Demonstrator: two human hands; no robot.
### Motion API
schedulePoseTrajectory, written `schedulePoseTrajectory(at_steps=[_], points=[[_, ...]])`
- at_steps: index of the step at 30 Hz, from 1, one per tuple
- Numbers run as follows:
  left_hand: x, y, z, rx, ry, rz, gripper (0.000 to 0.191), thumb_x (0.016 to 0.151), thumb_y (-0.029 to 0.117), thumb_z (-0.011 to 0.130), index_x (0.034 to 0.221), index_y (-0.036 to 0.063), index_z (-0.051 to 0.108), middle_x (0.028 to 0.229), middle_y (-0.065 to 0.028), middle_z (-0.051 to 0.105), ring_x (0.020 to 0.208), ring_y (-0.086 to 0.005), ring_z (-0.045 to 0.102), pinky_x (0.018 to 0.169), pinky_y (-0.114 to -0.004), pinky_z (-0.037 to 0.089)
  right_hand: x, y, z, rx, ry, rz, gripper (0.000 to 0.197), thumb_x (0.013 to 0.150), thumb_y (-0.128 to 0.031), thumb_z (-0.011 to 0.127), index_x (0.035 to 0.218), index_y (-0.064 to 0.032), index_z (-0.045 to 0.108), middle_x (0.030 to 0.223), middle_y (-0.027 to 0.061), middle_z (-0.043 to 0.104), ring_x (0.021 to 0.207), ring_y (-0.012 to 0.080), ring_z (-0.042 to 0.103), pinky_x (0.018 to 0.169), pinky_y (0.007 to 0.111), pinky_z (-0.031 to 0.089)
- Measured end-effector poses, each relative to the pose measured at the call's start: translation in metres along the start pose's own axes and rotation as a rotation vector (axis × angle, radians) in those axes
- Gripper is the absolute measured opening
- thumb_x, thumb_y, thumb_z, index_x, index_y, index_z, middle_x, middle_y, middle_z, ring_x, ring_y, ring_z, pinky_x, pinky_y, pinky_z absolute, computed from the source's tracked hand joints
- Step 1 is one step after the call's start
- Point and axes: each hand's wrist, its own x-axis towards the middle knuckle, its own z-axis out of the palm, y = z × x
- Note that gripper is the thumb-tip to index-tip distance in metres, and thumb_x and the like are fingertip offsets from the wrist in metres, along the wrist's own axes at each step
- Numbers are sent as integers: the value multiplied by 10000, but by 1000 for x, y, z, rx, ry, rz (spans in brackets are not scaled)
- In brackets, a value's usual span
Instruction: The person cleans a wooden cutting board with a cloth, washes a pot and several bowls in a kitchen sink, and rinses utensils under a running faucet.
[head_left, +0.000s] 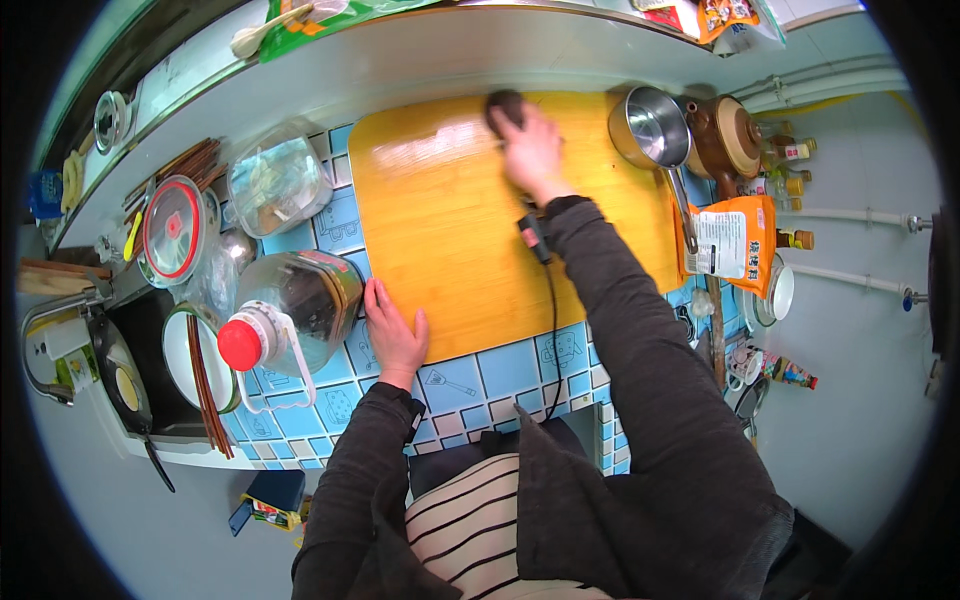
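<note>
A large yellow wooden board (457, 247) lies before me on a counter covered in a blue tile pattern. Near its far edge, my right hand (531, 150) grips a dark brown rounded object (504, 112); I cannot tell whether it is a sponge or a cloth. The fingers partly cover it. My left hand (394, 330) rests with spread fingers on the board's near left corner, holding nothing. Close beside it a big clear plastic jug (300, 300) with a red cap holds dark contents. By my right wrist hangs a small black device (534, 238) on a cable.
A steel saucepan (651, 127) stands at the board's far right, by a brown clay pot (724, 139). An orange packet (727, 244) overlaps the right edge. A clear plastic container (277, 184) and lidded bowl (172, 231) stand left, near the sink (139, 319) with bowl and pan.
</note>
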Motion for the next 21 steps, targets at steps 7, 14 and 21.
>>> schedulePoseTrajectory(at_steps=[7, 14, 21], points=[[1, 3, 1, 35, -9, 20, 762, 752, 255, 579, 1336, -71, 215, 1359, -230, 247, 1195, -399, 340, 973, -424, 321, -85, 57, -9, -78, 175, 275, 464, 786, -150, 564, 1244, -188, 498, 1274, 233, 379, 1191, 373, 347, 971, 501, 268], [-1, -5, 3, 52, -3, 32, 771, 754, 243, 578, 1344, -73, 196, 1362, -241, 233, 1216, -401, 314, 996, -416, 302, -185, -17, -43, 107, -94, -220, 570, 732, -43, 500, 1278, -205, 463, 1275, 218, 379, 1221, 380, 331, 1012, 504, 246], [1, 3, 3, 63, -16, 58, 758, 756, 231, 575, 1342, -75, 202, 1361, -246, 230, 1213, -406, 315, 999, -414, 298, -123, 91, -49, -297, 19, 249, 528, 764, -66, 485, 1269, -217, 455, 1157, 174, 452, 943, 344, 459, 773, 453, 372]])
